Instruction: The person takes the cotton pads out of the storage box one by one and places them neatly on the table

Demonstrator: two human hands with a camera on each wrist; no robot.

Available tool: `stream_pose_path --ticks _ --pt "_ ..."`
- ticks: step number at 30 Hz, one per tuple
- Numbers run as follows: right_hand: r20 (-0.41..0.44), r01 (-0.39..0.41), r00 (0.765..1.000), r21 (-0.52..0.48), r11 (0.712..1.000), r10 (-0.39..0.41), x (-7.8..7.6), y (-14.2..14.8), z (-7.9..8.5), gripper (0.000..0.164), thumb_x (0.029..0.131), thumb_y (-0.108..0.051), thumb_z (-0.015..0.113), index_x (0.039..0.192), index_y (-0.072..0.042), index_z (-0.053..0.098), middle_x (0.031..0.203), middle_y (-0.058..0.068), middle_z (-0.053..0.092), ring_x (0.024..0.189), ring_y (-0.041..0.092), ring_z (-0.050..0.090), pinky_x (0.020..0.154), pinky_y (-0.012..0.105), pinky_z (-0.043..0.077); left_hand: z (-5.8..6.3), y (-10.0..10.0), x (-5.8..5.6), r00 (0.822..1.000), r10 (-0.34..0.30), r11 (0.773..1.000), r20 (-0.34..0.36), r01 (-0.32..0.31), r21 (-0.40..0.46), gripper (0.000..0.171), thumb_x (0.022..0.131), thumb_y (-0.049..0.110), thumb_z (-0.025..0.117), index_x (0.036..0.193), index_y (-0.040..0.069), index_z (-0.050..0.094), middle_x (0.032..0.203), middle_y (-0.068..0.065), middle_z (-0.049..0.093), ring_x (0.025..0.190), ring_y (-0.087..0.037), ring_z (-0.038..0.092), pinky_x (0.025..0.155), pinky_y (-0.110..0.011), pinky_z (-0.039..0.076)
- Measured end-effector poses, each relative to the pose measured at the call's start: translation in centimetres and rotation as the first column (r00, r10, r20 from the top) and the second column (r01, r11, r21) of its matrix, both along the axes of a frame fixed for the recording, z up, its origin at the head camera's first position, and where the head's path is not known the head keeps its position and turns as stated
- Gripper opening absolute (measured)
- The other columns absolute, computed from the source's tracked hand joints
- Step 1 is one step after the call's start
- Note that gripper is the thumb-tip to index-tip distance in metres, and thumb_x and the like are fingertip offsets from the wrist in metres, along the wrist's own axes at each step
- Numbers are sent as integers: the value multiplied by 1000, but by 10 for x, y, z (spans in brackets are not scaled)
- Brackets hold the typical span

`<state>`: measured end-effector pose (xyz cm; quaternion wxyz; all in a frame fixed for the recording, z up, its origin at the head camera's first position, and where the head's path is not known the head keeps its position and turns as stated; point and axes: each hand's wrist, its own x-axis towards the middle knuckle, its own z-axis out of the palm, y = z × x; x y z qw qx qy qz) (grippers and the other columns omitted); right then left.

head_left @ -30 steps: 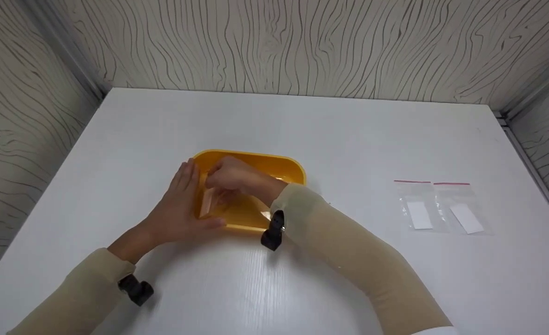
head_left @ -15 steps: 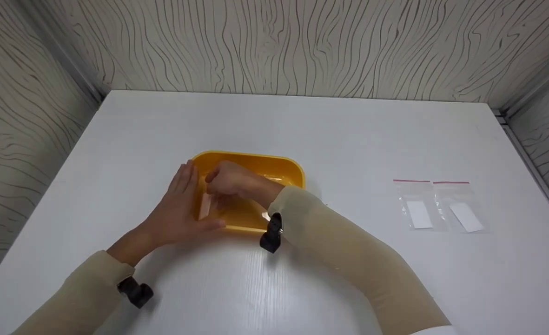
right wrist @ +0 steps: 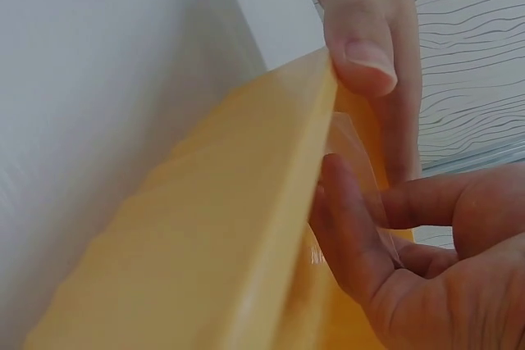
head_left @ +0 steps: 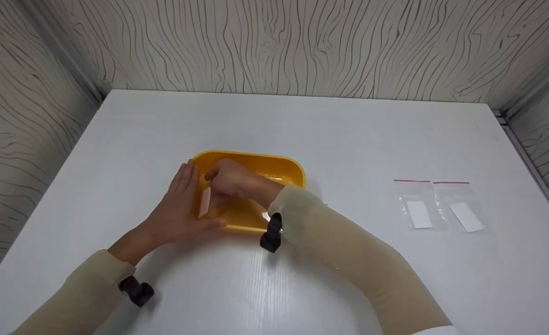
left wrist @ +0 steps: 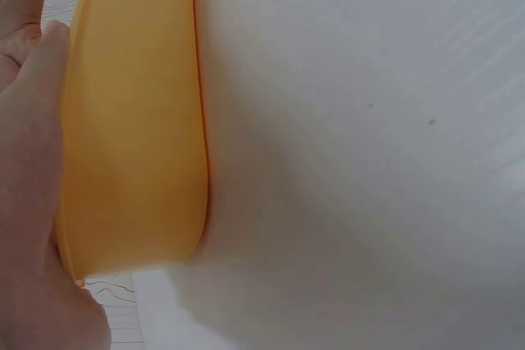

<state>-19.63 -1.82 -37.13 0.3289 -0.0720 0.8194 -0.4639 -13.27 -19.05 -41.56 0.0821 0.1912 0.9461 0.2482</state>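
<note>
A yellow plastic bin (head_left: 251, 158) stands on the white table, left of the middle in the head view. My left hand (head_left: 174, 209) rests on its left rim, fingers straight along that side and thumb lying over the front rim. Inside the bin, my right hand (head_left: 230, 179) pinches a clear plastic bag (right wrist: 353, 137) between thumb and fingers. A pale strip (head_left: 205, 201), perhaps a card in that bag, shows upright by the left wall. The left wrist view shows the bin's outer wall (left wrist: 135, 120). Most of the bag is hidden by my right hand.
Two clear zip bags with red seal lines lie flat on the right, a left one (head_left: 419, 215) and a right one (head_left: 466, 217), each with a white card inside. Wood-patterned panels (head_left: 274, 46) enclose the table (head_left: 348, 135) at the back and sides.
My right hand has shifted slightly inside the bin, and the pale strip by its left wall now shows more clearly. My left hand, the bin and the two zip bags stay where they were.
</note>
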Motion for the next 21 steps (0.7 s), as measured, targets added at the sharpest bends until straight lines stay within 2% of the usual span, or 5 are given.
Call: stream_pose_path --ticks 5,12,18,21 --pt "-17 -1 1000 5 1000 1 -1 1 0 40 97 6 60 136 -4 62 113 13 70 81 20 71 74 25 60 1 0 0 1000 -5 1000 -4 5 -2 130 83 70 69 158 -7 -4 167 -21 -15 154 -37 -14 123 -56 7" --pt "-2 -16 1000 -34 999 16 -4 4 0 40 96 10 55 135 3 60 102 15 71 75 21 71 74 29 61 1 1 1 1000 -3 1000 -3 3 11 131 82 70 70 158 -7 -4 167 -20 -14 154 -37 -14 123 -57 9" --pt "-7 -26 1000 -40 999 26 -7 6 0 39 97 10 51 134 5 60 116 18 69 79 21 69 79 31 61 0 1 1 1000 4 1000 -6 -4 22 129 83 70 69 159 -6 -2 168 -20 -13 155 -37 -13 123 -56 9" --pt "-11 -31 999 -22 999 31 -6 8 1 39 97 8 53 135 4 60 116 16 69 79 22 68 79 31 60 0 0 1 1000 2 1000 -13 -2 19 129 83 70 69 159 -7 -1 168 -20 -12 155 -37 -12 123 -56 10"
